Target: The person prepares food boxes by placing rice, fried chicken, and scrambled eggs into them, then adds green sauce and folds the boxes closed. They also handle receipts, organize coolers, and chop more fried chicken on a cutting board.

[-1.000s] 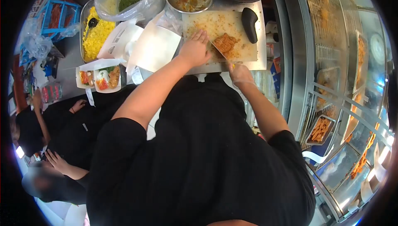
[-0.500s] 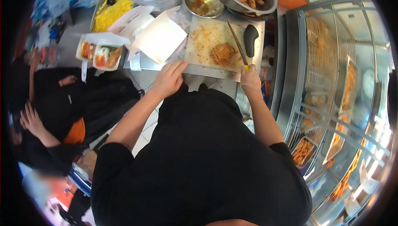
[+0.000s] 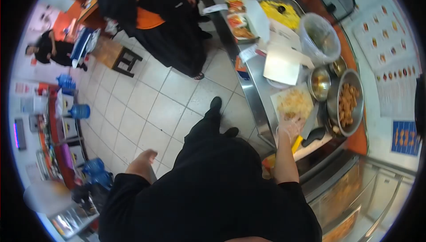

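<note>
My right hand (image 3: pixel 290 126), in a clear glove, is over the cutting board (image 3: pixel 290 94), its fingers on a browned piece of meat (image 3: pixel 289 115) that they mostly cover. Beside this hand lies a knife with a yellow handle (image 3: pixel 297 144); its blade points toward the metal bowls. A black curved object (image 3: pixel 314 136) is just right of the knife. Crumbs and grease cover the board. Away from the counter, my left hand (image 3: pixel 145 158) hangs over the floor, touching no object that I can make out; its fingers are foreshortened and blurred.
Past the board are a small metal bowl (image 3: pixel 320 83), a large bowl of fried meat (image 3: pixel 349 104), an open carton (image 3: pixel 282 64), a filled meal box (image 3: pixel 239 22) and a yellow food tray (image 3: pixel 279 14). A co-worker (image 3: pixel 164 24) stands upper left; a glass display case (image 3: pixel 355 197) is lower right.
The view has swung left, showing more floor. My right hand has let go of the knife and moved onto the meat. My left hand has left the counter edge.
</note>
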